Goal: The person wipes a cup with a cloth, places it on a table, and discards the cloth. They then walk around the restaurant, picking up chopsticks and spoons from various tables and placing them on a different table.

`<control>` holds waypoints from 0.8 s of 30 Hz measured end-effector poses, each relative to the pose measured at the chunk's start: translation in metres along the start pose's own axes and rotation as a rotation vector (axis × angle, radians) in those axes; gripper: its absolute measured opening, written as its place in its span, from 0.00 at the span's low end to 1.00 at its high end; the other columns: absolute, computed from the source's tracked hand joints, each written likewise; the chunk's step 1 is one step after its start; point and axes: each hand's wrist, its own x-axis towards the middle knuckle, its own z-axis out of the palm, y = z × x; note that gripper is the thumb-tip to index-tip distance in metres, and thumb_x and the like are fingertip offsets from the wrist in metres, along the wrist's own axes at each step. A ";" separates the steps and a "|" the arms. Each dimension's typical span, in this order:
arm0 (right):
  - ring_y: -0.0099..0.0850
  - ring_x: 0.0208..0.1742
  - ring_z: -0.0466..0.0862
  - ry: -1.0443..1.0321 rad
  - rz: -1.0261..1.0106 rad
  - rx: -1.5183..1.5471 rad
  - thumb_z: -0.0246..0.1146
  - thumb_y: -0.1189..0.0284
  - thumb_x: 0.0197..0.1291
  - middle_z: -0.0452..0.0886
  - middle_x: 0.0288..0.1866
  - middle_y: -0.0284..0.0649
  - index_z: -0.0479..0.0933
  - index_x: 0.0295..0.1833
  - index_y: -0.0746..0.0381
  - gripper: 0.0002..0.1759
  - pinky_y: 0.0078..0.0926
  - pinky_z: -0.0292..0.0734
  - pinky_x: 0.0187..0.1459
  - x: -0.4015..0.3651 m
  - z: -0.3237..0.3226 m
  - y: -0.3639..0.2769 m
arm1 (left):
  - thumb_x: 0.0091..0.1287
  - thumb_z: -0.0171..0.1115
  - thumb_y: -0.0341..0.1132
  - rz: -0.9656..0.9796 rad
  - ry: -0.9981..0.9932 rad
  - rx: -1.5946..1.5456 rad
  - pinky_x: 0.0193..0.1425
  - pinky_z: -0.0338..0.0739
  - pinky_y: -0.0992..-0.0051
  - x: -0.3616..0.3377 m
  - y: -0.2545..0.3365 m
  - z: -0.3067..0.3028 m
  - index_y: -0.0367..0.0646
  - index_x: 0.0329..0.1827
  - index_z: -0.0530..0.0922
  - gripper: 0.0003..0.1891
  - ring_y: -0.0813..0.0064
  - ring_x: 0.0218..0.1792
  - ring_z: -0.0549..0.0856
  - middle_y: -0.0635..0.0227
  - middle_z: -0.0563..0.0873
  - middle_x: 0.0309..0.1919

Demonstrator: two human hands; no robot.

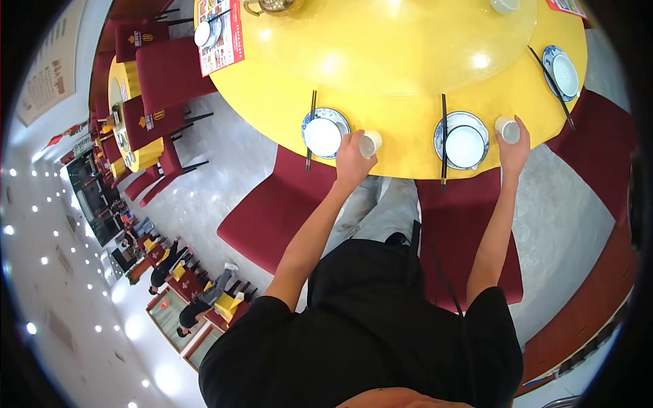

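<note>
My left hand (355, 162) is closed around a small white cup (371, 143) at the table's near edge. To its left, a white bowl (323, 137) sits on a blue-patterned plate (344, 122), with black chopsticks (309, 160) on the plate's left side. My right hand (517, 151) grips another small white cup (507, 129), its fingers along the cup's right side. Between the hands, a second white bowl (465, 147) rests on a patterned plate (457, 120), with chopsticks (444, 139) lying across its left part.
A glass turntable (408, 64) covers the middle of the yellow round table (269, 102). A brass-coloured pot (277, 5) and a printed menu sheet (231, 51) lie farther off. Dark red chairs (272, 211) stand close around me. People are in the background at left.
</note>
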 end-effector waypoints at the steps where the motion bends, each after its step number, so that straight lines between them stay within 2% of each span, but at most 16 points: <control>1: 0.43 0.58 0.77 0.009 0.009 0.018 0.75 0.74 0.41 0.79 0.55 0.45 0.75 0.57 0.60 0.32 0.37 0.71 0.59 0.002 -0.001 -0.010 | 0.43 0.70 0.29 0.028 0.054 -0.020 0.49 0.76 0.60 0.005 0.002 -0.004 0.40 0.53 0.74 0.29 0.51 0.46 0.80 0.53 0.78 0.44; 5: 0.42 0.57 0.77 0.048 -0.012 0.095 0.76 0.72 0.40 0.80 0.53 0.44 0.76 0.56 0.60 0.32 0.36 0.72 0.58 0.010 0.003 -0.046 | 0.41 0.74 0.32 0.051 0.157 -0.022 0.54 0.76 0.63 0.050 0.004 -0.021 0.37 0.54 0.75 0.32 0.54 0.48 0.80 0.52 0.80 0.46; 10: 0.41 0.54 0.78 0.050 -0.086 0.145 0.75 0.68 0.41 0.81 0.53 0.41 0.76 0.56 0.58 0.31 0.35 0.73 0.56 0.038 0.032 -0.090 | 0.41 0.74 0.32 0.039 0.259 -0.005 0.51 0.76 0.62 0.123 -0.004 -0.032 0.37 0.53 0.74 0.32 0.53 0.46 0.80 0.52 0.80 0.44; 12: 0.40 0.54 0.78 0.044 -0.165 0.137 0.75 0.67 0.42 0.81 0.54 0.37 0.77 0.56 0.54 0.31 0.35 0.74 0.55 0.052 0.054 -0.096 | 0.41 0.74 0.33 -0.001 0.273 -0.007 0.51 0.76 0.61 0.145 -0.010 -0.031 0.38 0.53 0.74 0.32 0.53 0.45 0.80 0.52 0.79 0.44; 14: 0.39 0.54 0.78 0.012 -0.141 0.126 0.74 0.65 0.43 0.81 0.54 0.36 0.77 0.57 0.51 0.31 0.35 0.75 0.54 0.062 0.068 -0.108 | 0.40 0.75 0.34 -0.032 0.294 -0.007 0.51 0.76 0.62 0.165 -0.012 -0.030 0.38 0.53 0.75 0.32 0.54 0.45 0.80 0.52 0.79 0.43; 18: 0.37 0.54 0.78 -0.051 -0.117 0.062 0.73 0.65 0.43 0.80 0.56 0.30 0.76 0.58 0.46 0.31 0.36 0.78 0.53 0.080 0.090 -0.121 | 0.40 0.75 0.36 -0.096 0.283 -0.015 0.52 0.76 0.62 0.189 -0.017 -0.029 0.38 0.53 0.75 0.33 0.55 0.45 0.80 0.53 0.78 0.43; 21: 0.38 0.55 0.77 -0.065 -0.120 0.039 0.73 0.64 0.44 0.79 0.57 0.30 0.75 0.59 0.46 0.32 0.37 0.78 0.52 0.085 0.100 -0.125 | 0.40 0.75 0.35 -0.050 0.304 0.002 0.49 0.78 0.65 0.201 -0.024 -0.026 0.32 0.52 0.75 0.33 0.58 0.43 0.83 0.51 0.83 0.42; 24: 0.38 0.56 0.77 -0.085 -0.115 0.020 0.73 0.64 0.44 0.79 0.57 0.31 0.74 0.60 0.46 0.33 0.37 0.77 0.53 0.087 0.102 -0.128 | 0.40 0.75 0.36 -0.065 0.243 -0.037 0.53 0.76 0.63 0.206 -0.025 -0.028 0.37 0.58 0.73 0.37 0.55 0.48 0.79 0.52 0.77 0.47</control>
